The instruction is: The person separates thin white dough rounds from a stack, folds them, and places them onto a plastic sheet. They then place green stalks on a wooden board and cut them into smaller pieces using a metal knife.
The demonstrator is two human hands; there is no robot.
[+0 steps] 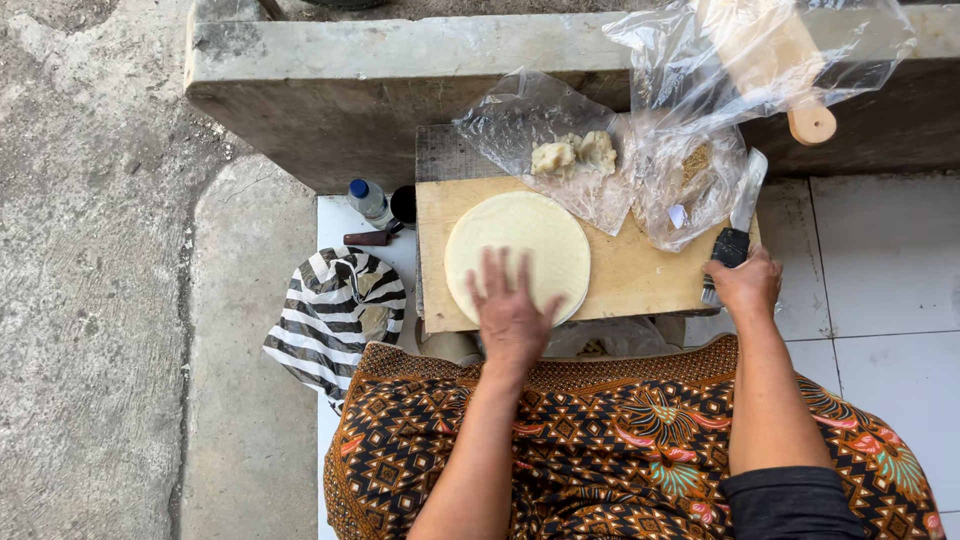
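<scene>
Now we press our left hand [510, 310], fingers spread flat, on the round dough sheet [520, 250] lying on the wooden board [640, 275]. Our right hand [745, 283] grips a knife [740, 225], blade pointing beyond the fingers toward the plastic bags [640, 170].

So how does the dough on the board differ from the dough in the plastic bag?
The flat dough round is rolled into a thin, smooth, even disc; the lumpy dough is a thick, rough clump. The round lies bare on the wooden board under the left hand; the lump sits untouched in a clear plastic bag. The round covers far more area. Both are the same pale cream colour.
</scene>
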